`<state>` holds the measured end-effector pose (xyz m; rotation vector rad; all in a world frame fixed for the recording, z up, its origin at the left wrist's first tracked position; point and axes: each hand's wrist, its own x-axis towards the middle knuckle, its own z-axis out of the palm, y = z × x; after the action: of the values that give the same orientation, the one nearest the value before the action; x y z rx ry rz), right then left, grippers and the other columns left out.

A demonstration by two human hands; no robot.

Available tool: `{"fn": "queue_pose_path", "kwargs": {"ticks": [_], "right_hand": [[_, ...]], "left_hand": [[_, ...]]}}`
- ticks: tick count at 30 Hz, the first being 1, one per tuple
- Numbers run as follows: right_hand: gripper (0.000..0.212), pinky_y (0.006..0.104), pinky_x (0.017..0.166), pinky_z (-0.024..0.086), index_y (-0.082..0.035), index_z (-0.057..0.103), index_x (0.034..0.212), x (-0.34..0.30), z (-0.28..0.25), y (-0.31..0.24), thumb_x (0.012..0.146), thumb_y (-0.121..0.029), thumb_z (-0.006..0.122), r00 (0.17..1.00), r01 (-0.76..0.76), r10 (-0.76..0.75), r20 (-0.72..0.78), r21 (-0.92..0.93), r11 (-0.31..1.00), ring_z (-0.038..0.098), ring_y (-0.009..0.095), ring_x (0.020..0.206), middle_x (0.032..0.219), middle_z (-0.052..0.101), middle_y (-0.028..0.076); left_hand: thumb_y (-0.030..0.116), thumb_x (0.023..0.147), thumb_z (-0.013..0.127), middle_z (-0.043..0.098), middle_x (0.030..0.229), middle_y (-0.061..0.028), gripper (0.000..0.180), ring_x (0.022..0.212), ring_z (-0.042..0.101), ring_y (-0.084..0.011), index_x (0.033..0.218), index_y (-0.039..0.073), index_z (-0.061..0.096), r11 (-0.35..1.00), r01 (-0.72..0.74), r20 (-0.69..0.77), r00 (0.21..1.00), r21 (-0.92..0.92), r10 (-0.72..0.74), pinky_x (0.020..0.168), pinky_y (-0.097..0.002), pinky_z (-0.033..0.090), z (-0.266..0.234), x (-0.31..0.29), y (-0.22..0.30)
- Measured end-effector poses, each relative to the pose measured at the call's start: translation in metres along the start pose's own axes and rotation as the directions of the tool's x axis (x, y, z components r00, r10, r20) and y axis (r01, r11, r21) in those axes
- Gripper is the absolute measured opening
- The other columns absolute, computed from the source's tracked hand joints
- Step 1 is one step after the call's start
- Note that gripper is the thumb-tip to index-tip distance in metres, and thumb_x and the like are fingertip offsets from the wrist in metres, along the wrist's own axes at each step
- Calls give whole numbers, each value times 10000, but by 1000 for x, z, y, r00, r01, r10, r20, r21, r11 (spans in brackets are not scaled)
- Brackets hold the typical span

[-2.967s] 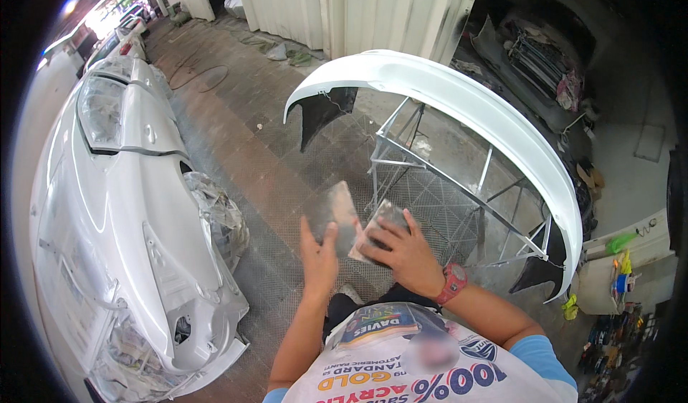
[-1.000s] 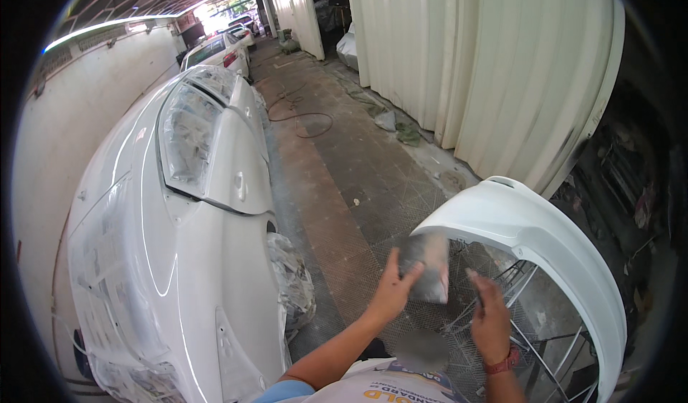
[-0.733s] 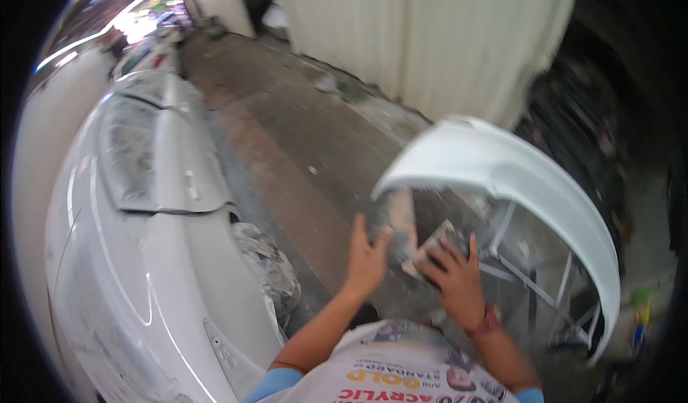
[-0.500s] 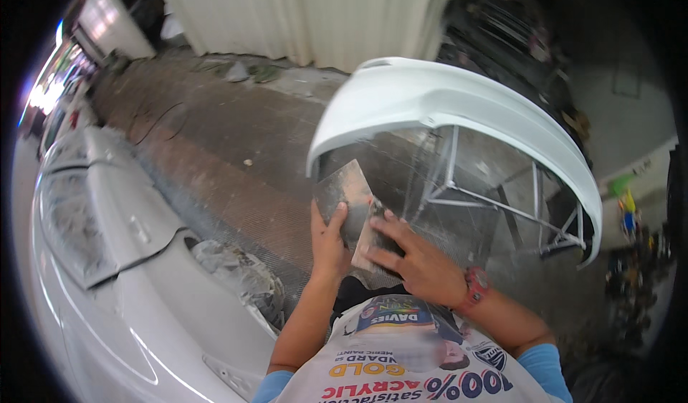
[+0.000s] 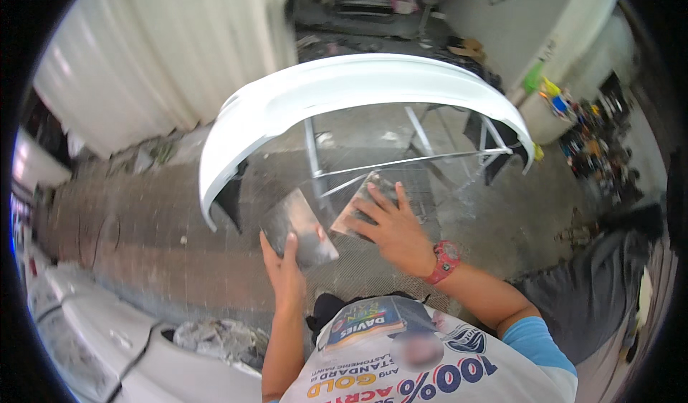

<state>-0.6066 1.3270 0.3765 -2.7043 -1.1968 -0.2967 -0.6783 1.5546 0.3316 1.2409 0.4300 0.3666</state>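
My left hand (image 5: 285, 274) grips a flat rectangular sheet (image 5: 295, 220), worn grey with a paler tan edge, that looks like sandpaper; the thumb lies over its face. A second sheet (image 5: 345, 220) of the same sort, tan and dark, is in my right hand (image 5: 390, 231), whose fingers lie spread across it; how the thumb grips it is hidden. A narrow gap parts the two sheets. Beyond them a white car bumper (image 5: 358, 80) arches across a silvery metal stand (image 5: 401, 160), and neither hand touches it.
At lower left is a white car body (image 5: 107, 324), with crumpled plastic sheeting (image 5: 222, 342) beside it. A pale corrugated panel (image 5: 172, 51) stands at far left. Assorted clutter (image 5: 595, 130) lines the right side, and dark cloth (image 5: 595, 281) lies at lower right.
The view has turned right, so the bumper now sits more central and the car lower left. The two sheets, overlapping or touching before, have come apart, one in each hand.
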Motion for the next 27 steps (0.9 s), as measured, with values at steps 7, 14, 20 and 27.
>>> {"fn": "queue_pose_path", "kwargs": {"ticks": [7,14,20,27], "right_hand": [[515,773,1237,209,-274,658,1414,-125,-26,59,922,-126,640,996,-22,16,89,70,997,416,381,1544,1574,517,88],[621,618,1217,405,-213,528,1511,-229,-31,96,923,-59,655,957,-5,164,-238,553,833,467,453,1488,1616,462,116],[669,500,1158,483,-148,454,1560,-295,-53,167,933,-11,641,725,-658,631,276,549,516,547,421,1412,1558,482,222],[563,359,1171,432,-50,496,1563,-322,-37,167,1012,-20,608,634,86,695,339,862,-499,541,206,1400,1527,577,85]], "left_hand": [[228,1069,681,561,1481,-224,707,1361,562,-320,1623,-41,332,994,-34,9,999,106,33,1174,-441,435,120,-47,-47],[130,1050,675,603,1401,-168,634,1264,628,-267,1600,27,378,974,194,281,947,-118,-155,1092,-397,509,223,-101,-88],[90,1028,692,578,1451,-138,648,1314,593,-246,1600,35,392,922,385,465,811,32,-355,1104,-390,499,288,-150,-107],[179,1029,712,467,1582,-203,774,1464,472,-302,1654,-7,293,961,277,429,871,-28,-238,1208,-419,400,325,-147,-114]]}}
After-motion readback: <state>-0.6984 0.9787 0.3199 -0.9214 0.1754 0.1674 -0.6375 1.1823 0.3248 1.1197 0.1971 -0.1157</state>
